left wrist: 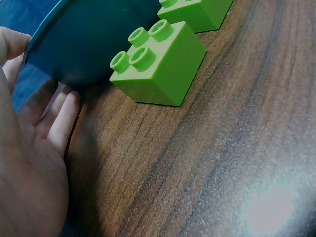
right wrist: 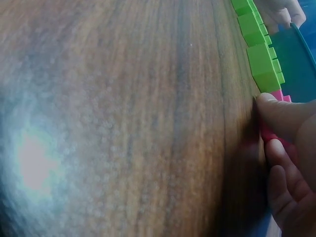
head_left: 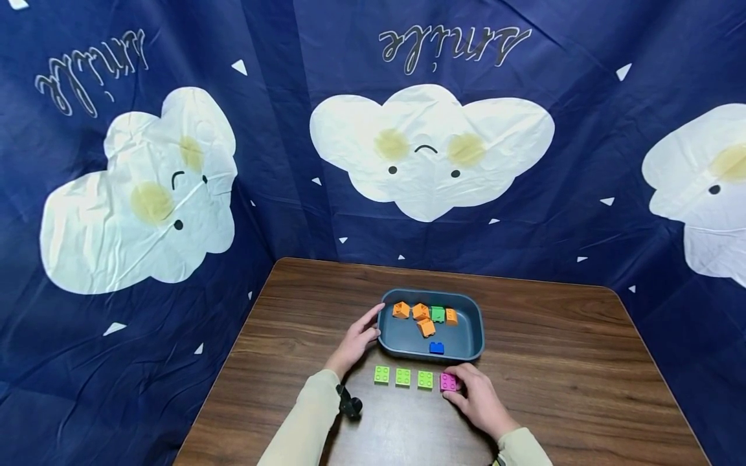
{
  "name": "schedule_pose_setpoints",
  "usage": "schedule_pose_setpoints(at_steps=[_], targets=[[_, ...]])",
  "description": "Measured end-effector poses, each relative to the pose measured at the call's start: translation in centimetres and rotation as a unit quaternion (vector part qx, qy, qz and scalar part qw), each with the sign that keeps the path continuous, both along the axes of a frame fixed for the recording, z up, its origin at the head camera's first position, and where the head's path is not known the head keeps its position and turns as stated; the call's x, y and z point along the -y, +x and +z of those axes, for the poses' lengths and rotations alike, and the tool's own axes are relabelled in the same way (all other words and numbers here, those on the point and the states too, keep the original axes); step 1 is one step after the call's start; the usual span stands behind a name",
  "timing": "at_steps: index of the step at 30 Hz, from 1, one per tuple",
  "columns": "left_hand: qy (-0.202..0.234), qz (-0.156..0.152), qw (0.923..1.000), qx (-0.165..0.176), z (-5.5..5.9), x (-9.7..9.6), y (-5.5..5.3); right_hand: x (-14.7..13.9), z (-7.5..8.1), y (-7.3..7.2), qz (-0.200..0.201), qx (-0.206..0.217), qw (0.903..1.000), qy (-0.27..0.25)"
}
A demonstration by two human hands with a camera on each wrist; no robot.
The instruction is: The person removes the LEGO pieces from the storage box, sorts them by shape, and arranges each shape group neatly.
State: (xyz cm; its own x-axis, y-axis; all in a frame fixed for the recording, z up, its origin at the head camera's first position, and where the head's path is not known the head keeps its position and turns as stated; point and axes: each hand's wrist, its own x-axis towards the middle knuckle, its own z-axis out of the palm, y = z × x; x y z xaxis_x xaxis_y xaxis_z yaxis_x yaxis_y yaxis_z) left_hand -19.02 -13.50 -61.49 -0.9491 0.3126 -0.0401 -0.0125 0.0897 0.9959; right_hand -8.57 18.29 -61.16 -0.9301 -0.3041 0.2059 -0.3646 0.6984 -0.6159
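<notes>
At the left end of the dark blue-grey tray [head_left: 476, 350], my left hand [head_left: 352, 343] touches the rim with its fingertips. In the left wrist view, its lower fingers [left wrist: 64, 118] lie fairly straight beside the tray's outer wall. My right hand [head_left: 480, 398] pinches a magenta toy building brick [head_left: 447, 382] between thumb and fingers, low at the table. That brick stands at the right end of a row with three lime-green bricks [head_left: 425, 380], studs up. In the right wrist view, thumb and fingers cover most of the magenta brick [right wrist: 277, 94].
Inside the tray lie several orange bricks [head_left: 427, 327], a green brick [head_left: 438, 314] and a blue brick [head_left: 436, 348]. The wooden table [head_left: 553, 362] meets a dark blue curtain [head_left: 280, 194] with white clouds at the back. A black wrist device [head_left: 350, 404] sits on the left sleeve.
</notes>
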Motion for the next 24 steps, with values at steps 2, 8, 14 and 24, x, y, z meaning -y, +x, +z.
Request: schedule_pose_setpoints(at_steps=[2, 8, 14, 24], targets=[[0.001, -0.001, 1.0000, -0.001, -0.01, 0.01, 0.01, -0.04, -0.04, -0.01, 0.001, 0.001, 1.0000, -0.001], [-0.001, 0.000, 1.0000, 0.001, 0.03, 0.00, 0.06, -0.11, -0.17, -0.01, 0.002, -0.005, 1.0000, -0.003], [-0.002, 0.002, 1.0000, 0.000, 0.08, -0.05, 0.11, -0.12, -0.27, 0.05, 0.003, -0.015, 0.9998, -0.009], [0.000, -0.001, 1.0000, 0.000, -0.07, 0.01, 0.05, -0.14, -0.27, 0.09, 0.003, -0.014, 0.9999, -0.009]])
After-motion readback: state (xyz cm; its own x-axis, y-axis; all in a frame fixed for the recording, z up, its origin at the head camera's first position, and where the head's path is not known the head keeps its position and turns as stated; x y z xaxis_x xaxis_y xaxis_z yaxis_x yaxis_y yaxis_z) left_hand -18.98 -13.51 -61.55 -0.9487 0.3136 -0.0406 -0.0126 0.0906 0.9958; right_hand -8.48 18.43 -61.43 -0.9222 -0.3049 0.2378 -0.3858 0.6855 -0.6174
